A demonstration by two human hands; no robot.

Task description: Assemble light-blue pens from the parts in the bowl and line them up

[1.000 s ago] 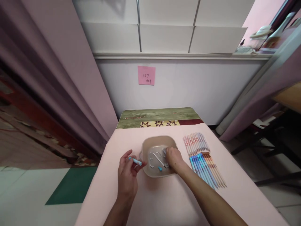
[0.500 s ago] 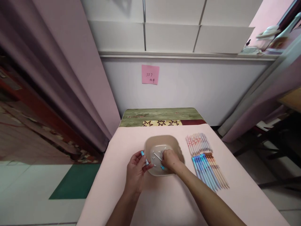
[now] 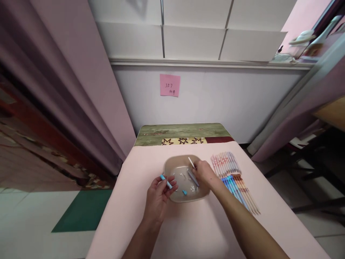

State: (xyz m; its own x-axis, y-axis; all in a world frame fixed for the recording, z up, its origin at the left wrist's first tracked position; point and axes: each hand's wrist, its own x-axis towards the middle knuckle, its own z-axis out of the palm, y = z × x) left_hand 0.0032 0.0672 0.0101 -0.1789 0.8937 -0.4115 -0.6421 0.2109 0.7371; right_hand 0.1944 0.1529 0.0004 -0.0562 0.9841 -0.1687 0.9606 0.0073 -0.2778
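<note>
My left hand point(image 3: 157, 194) holds a short light-blue and white pen barrel point(image 3: 166, 181) between thumb and fingers, at the left rim of a beige plastic basin point(image 3: 171, 162). Over the right side of the basin, my right hand point(image 3: 204, 172) is closed on a thin white stick point(image 3: 191, 162), which looks like a pen refill and points up and away. Inside the basin lie a grey-blue pen tube point(image 3: 193, 177), a small bright-blue piece point(image 3: 184, 192) and several small white bits point(image 3: 192, 188). The fingertips of my right hand are partly hidden.
Right of the basin, pens lie in rows: pink and grey pens point(image 3: 225, 163) behind, blue pens point(image 3: 234, 189) and brown-beige pens point(image 3: 246, 194) in front. A pink cloth point(image 3: 188, 230) covers the table. A pink note point(image 3: 170, 85) is stuck on the wall behind.
My right hand has risen from inside the basin toward its right side, now with the white stick in its fingers. The left hand still holds the barrel, turned slightly.
</note>
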